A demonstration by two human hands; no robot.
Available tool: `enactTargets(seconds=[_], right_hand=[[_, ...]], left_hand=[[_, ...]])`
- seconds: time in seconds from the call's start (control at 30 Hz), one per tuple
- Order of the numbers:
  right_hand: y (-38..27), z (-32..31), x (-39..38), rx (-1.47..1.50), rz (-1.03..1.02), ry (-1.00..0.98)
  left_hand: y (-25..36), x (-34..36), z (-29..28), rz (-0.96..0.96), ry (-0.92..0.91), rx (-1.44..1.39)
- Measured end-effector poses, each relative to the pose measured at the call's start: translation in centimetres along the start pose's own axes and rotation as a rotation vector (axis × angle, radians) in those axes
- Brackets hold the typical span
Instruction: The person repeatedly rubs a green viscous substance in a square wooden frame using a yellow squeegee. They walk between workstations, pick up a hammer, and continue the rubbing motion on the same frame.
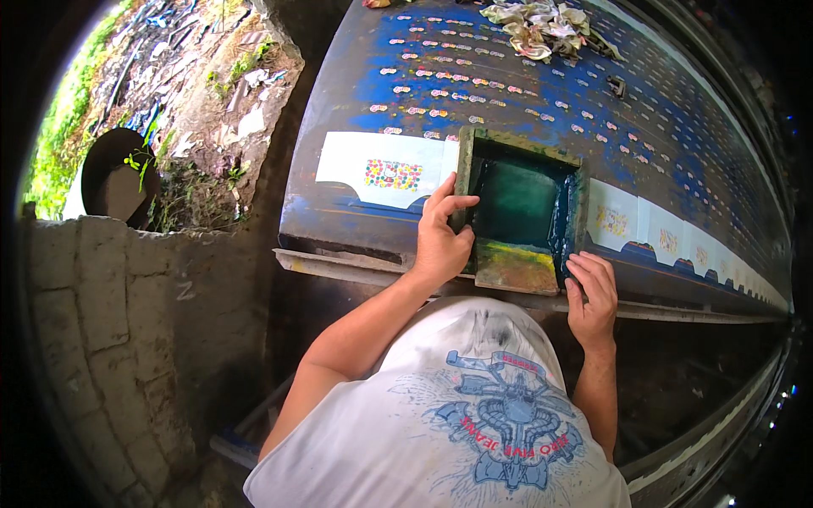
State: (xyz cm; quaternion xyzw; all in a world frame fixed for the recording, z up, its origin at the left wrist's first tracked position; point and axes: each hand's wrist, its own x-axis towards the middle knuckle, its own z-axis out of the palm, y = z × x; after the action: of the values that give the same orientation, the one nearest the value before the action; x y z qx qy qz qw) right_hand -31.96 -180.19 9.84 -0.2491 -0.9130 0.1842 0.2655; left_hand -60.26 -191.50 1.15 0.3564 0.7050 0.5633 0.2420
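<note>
Screen frame [518,273] lies on table [330,110], near edge, just beyond white shirt [423,406]; dark green coats its recess, yellow marks its lower bar. Right hand [593,296]: fingers bent against lower right corner; I cannot tell whether they grip. Left hand [445,241]: I see fingers grasping left rail. White panels [343,161] extend on both sides of frame. Farther: crumpled cloth heap [542,32].

The top edge crops the tabletop [332,102], the frame [465,157] hides some, and the farthest white pieces [727,265], perhaps printed, look too small to tell.
</note>
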Motion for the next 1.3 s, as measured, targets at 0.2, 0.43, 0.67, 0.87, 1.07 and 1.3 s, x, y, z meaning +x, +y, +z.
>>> enactTargets(seconds=[0.2, 0.43, 0.67, 0.87, 1.07, 1.3], right_hand=[[3.4, -1.1, -0.1, 0.032, 0.025, -0.003], [4.5, 0.6, 0.4, 0.092, 0.021, -0.014], [3.0, 1.3, -0.3, 0.071, 0.053, 0.036], [1.1, 1.5, -2.4, 0.05, 0.144, 0.107], [-1.1, 2.0, -3.4, 0.096, 0.103, 0.113], [-0.2, 1.8, -3.1, 0.149, -0.019, -0.012]], left_hand=[[0.1, 0.0, 0.2, -0.021, 0.025, 0.0], [-0.1, 0.8, 0.1, -0.002, 0.011, 0.06], [0.8, 0.6, -0.2, -0.012, -0.015, 0.05], [0.3, 0.6, 0.0, 0.049, -0.004, 0.035], [-0.6, 1.2, 0.5, 0.004, -0.014, -0.077], [0.5, 1.0, 0.9, 0.07, -0.006, -0.321]])
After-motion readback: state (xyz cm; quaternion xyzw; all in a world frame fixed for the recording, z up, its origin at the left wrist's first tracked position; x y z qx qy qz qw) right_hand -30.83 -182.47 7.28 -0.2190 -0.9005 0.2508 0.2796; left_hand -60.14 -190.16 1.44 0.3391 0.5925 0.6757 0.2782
